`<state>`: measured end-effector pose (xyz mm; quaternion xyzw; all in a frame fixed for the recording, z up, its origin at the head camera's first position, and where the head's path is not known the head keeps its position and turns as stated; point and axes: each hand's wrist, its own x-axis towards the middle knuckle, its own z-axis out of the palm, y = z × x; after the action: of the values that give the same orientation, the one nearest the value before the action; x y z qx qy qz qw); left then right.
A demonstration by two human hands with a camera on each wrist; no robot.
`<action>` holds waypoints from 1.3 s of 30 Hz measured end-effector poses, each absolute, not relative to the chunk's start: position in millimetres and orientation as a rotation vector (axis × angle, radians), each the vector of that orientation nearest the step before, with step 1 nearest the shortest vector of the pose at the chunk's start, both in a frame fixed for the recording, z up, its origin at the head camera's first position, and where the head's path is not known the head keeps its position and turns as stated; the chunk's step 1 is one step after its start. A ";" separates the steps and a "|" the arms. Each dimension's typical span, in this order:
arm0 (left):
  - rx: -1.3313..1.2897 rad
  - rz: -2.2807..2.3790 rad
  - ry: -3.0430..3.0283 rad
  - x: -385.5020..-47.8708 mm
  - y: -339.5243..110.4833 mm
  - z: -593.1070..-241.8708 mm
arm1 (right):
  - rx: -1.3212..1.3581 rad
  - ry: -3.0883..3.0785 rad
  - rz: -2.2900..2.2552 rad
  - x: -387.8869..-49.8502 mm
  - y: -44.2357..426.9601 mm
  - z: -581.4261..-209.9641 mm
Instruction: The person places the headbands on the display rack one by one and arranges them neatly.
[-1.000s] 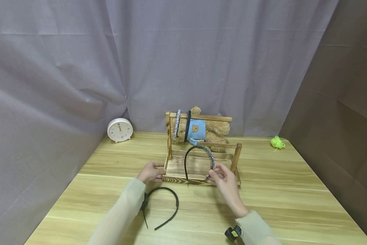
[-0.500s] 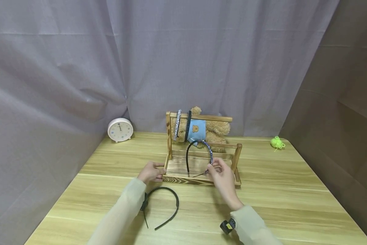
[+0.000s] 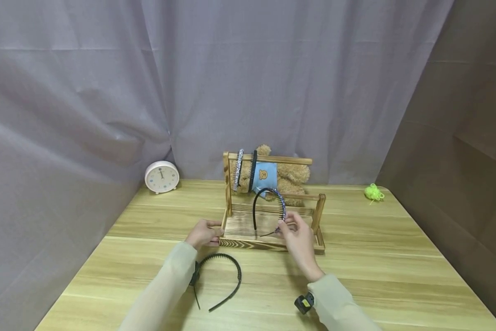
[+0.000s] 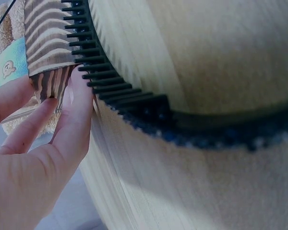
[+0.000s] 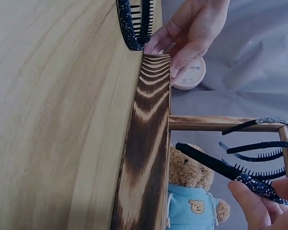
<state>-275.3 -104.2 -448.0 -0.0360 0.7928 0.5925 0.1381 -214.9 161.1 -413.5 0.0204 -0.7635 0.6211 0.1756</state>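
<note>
A round clock (image 3: 162,177) stands at the far left of the surface (image 3: 396,271). The person's left hand (image 3: 202,233) pinches the front left corner of a wooden rack (image 3: 227,186) between thumb and fingers, apparently to steady it. Just beside that wrist, a dark toothed headband (image 3: 240,274) lies on the surface. The rack's base is a low-walled tray (image 3: 252,245); from its upper bar (image 3: 293,160), near the left post, hang a silver glitter headband (image 3: 238,170) and a black headband (image 3: 253,171), with a blue-shirted teddy bear (image 3: 293,173) behind. The blue-glitter headband (image 3: 283,209) is upright over the tray, its right side pinched in the right hand (image 3: 300,241); whether its ends touch the tray floor is hard to tell. The step looks like bringing it to the lower bar (image 3: 307,196), so the next move probably calls for raising it and hooking it over. A green yarn ornament (image 3: 373,192) sits far right.
</note>
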 end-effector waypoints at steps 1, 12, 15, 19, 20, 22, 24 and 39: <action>-0.103 1.712 2.292 -275.3 -104.1 -448.2 | 0.050 -2.163 1.760 -215.1 161.1 -413.5; -0.103 1.726 2.276 -275.8 -105.2 -448.2 | 0.011 -2.185 1.708 -216.3 166.8 -415.6; -0.098 1.724 2.275 -275.7 -105.4 -448.6 | 0.008 -2.179 1.690 -215.6 168.3 -415.4; -0.100 1.720 2.276 -275.6 -104.8 -448.8 | 0.012 -2.161 1.683 -215.1 169.8 -415.7; -0.101 1.720 2.277 -275.4 -104.6 -448.6 | 0.011 -2.159 1.682 -215.1 170.1 -415.8; -0.100 1.721 2.276 -274.9 -104.4 -448.2 | 0.005 -2.159 1.672 -215.3 171.0 -416.3; -0.097 1.722 2.275 -274.7 -104.5 -448.5 | 0.001 -2.161 1.666 -215.4 171.9 -416.9; -0.091 1.722 2.278 -274.6 -105.4 -449.0 | -0.025 -2.136 1.652 -214.9 179.5 -420.4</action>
<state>-274.6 -105.4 -449.0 -0.0315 0.7892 0.5967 0.1417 -214.9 179.5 -420.4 -0.0091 -0.7718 0.5970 0.2188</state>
